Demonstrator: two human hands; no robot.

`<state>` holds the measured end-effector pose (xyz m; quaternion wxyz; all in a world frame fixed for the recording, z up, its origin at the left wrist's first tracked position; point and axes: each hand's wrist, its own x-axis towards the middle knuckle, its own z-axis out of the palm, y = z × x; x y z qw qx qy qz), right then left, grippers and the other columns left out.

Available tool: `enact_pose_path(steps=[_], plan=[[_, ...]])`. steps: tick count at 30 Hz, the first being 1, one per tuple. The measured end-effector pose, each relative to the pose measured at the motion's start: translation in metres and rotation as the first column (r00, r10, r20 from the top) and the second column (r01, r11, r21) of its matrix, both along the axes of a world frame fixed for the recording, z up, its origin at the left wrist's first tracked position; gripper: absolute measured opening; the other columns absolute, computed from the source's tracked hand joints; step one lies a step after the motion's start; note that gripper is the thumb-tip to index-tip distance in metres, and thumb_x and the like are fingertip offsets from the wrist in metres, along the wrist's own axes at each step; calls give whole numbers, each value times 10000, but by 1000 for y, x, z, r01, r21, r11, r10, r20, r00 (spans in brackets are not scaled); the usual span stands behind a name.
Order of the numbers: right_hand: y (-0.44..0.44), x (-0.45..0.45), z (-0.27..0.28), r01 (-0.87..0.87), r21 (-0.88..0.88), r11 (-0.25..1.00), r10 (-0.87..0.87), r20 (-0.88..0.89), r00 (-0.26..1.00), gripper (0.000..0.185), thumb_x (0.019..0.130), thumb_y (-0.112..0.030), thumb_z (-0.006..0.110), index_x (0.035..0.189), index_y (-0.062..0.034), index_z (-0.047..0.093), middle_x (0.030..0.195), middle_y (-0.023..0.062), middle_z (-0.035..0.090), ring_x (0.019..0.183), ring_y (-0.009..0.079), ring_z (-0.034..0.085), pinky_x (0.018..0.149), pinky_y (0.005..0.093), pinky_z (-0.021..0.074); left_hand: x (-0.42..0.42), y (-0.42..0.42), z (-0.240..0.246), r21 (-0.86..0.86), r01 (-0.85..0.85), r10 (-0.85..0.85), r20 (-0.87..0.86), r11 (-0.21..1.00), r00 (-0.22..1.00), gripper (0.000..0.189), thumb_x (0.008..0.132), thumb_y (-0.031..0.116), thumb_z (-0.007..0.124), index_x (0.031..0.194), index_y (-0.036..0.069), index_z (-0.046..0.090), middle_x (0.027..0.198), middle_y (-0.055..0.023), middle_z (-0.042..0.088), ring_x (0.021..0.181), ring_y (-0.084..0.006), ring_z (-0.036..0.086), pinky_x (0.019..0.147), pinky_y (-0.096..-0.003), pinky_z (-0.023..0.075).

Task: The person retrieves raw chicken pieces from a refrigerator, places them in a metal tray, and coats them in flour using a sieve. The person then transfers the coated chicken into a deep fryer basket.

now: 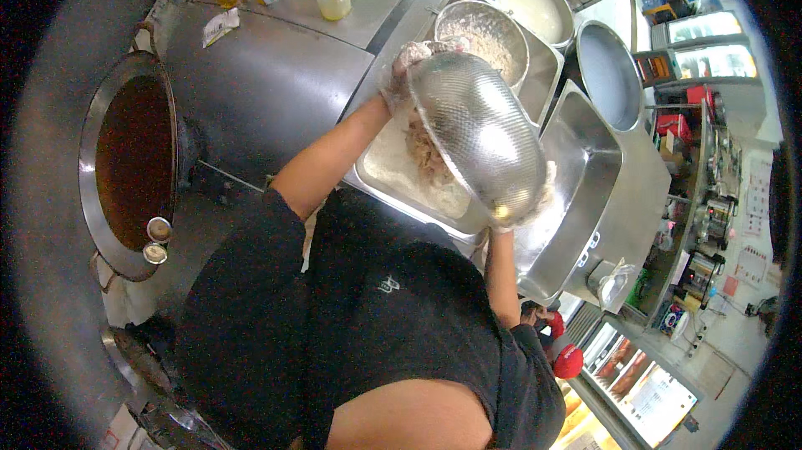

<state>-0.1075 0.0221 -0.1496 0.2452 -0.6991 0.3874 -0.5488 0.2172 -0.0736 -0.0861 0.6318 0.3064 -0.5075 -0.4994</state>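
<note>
Both my hands hold a large perforated metal colander [479, 136], tipped over a rectangular steel pan of flour [388, 168]. Flour-coated pieces of food [429, 152], perhaps meat, lie in the pan beneath its edge. My left hand [416, 64], in a floury clear glove, grips the far left rim. At the near right rim is my right hand [539, 199], also floury and partly hidden behind the colander. Just beyond stands a metal bowl or strainer [520, 33] with floury crumbs in it.
A wok of dark oil [135, 162] with two dial thermometers stands at the left. Behind are a round pan of pale batter [529, 5] and a round pot of cloudy liquid [608, 74]. A deep steel basin [595, 180] adjoins on the right. A person in a red cap [567, 360] is lower right.
</note>
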Motion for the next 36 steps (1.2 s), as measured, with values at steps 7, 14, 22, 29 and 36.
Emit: enact_pose_path(steps=[7,14,22,29,36], plan=[[-95,6,43,30,108,994,-60,291,955,676,947,-452,512,1484,-136,248,1480,189,330,1334,401,360,1072,586,333,8,-31,27,-107,-174,169,-57,979,984,521,981,358,366,1148,-50,643,1244,-167,612,1196,-237,548,1070,-343,376],[-289,40,88,167,471,866,-347,325,880,384,929,-215,527,1256,-13,503,1130,147,610,961,270,624,783,371,512,8,54,-23,477,-369,340,151,798,928,655,1018,476,200,1282,-16,543,1253,-147,610,1063,-256,623,1024,-327,407],[-467,54,-1,77,889,452,-481,170,860,161,849,-223,572,894,-74,612,868,110,597,647,252,586,499,414,456,-21,63,-90,143,-270,-57,951,952,303,443,980,298,358,1337,74,494,1299,-173,555,1232,-316,498,1104,-395,316],[-430,48,24,499,742,448,-710,-43,703,525,779,-397,719,1122,-19,596,947,160,642,767,253,608,689,403,502,-53,-48,-130,302,-307,-274,953,903,132,486,947,336,390,1352,81,479,1410,-175,440,1325,-325,393,1140,-414,261],[-138,70,26,391,-166,906,-416,-526,742,243,914,-272,596,947,-40,662,792,108,634,728,260,597,660,386,468,-49,-86,-180,241,-123,-228,967,963,113,532,965,383,329,1399,91,426,1481,-161,346,1366,-320,340,1149,-415,240]])
